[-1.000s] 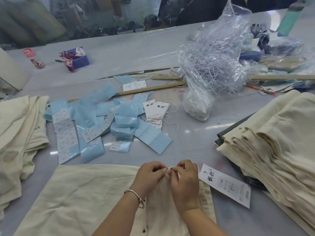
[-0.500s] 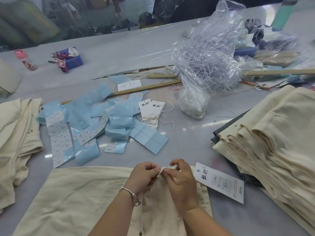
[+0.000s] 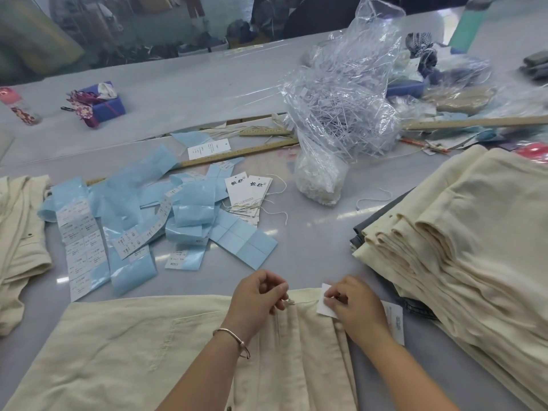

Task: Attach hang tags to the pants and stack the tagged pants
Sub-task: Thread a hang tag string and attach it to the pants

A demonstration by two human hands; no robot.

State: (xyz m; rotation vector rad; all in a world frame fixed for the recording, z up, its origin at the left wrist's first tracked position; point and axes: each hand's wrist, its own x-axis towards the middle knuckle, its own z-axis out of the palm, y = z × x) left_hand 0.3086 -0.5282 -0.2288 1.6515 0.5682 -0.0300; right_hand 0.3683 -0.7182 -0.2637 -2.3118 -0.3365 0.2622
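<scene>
On the cream linen pants point(image 3: 118, 351) spread flat, the left hand point(image 3: 258, 295) pinches a thin cream string point(image 3: 305, 302) at the waistband. Right of it, the right hand point(image 3: 355, 307) pinches a white rectangular paper hang tag point(image 3: 326, 304) on that waistband's edge.

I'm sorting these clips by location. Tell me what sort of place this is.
Probably a garment finishing or packing workshop: a stack of folded cream pants, loose hang tags with strings, and blue label strips strewn over a long work table.

A garment finishing workshop: long worktable point(image 3: 311, 250), stacked cream pants point(image 3: 462, 232), loose hang tags point(image 3: 249, 191), rulers point(image 3: 237, 154).
</scene>
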